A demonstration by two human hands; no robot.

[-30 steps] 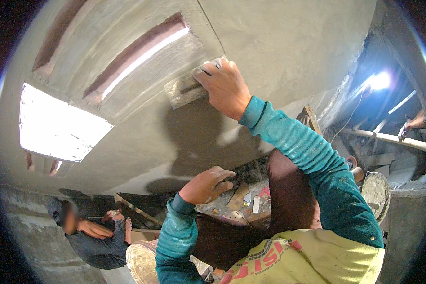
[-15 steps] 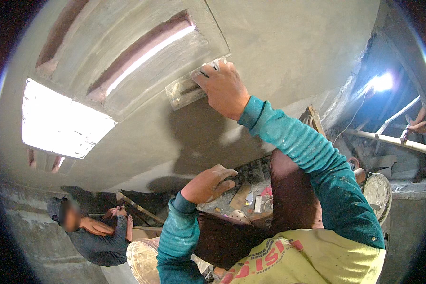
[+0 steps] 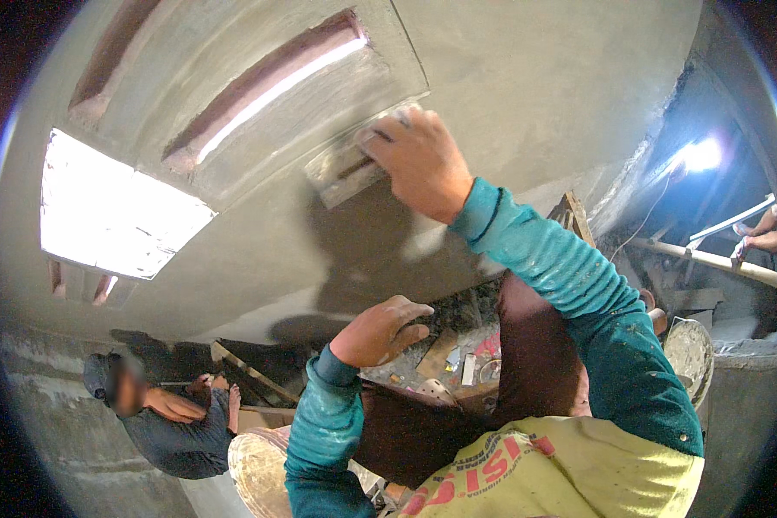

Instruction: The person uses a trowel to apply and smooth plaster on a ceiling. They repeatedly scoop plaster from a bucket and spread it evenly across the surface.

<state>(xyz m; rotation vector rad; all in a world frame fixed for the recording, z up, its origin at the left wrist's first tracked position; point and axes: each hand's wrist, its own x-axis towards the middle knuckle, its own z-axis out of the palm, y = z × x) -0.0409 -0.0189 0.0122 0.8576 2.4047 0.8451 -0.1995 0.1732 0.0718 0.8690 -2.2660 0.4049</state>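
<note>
My right hand [image 3: 427,164] is closed on a plastering trowel [image 3: 341,177], whose flat rectangular blade lies against the grey plastered wall [image 3: 527,95]. The blade sits just below a long slot opening [image 3: 268,86] with a reddish inner face, along the edge of a raised border. Its handle is mostly hidden under my fingers. Lower down, my left hand [image 3: 378,332] hangs in front of the wall holding nothing, with loosely bent fingers and the thumb apart. Both sleeves are teal and dusted with plaster.
A bright square opening [image 3: 116,207] pierces the wall at left. A co-worker in a dark shirt [image 3: 177,436] crouches at lower left near a round container [image 3: 259,470]. A bucket [image 3: 689,354] stands at right, below a lit lamp [image 3: 704,154] and poles [image 3: 716,263]. Rubble lies below.
The view has shifted slightly. My right hand has tilted a little on the trowel, which stays against the wall. My left hand has hardly moved. The co-worker's hands have shifted.
</note>
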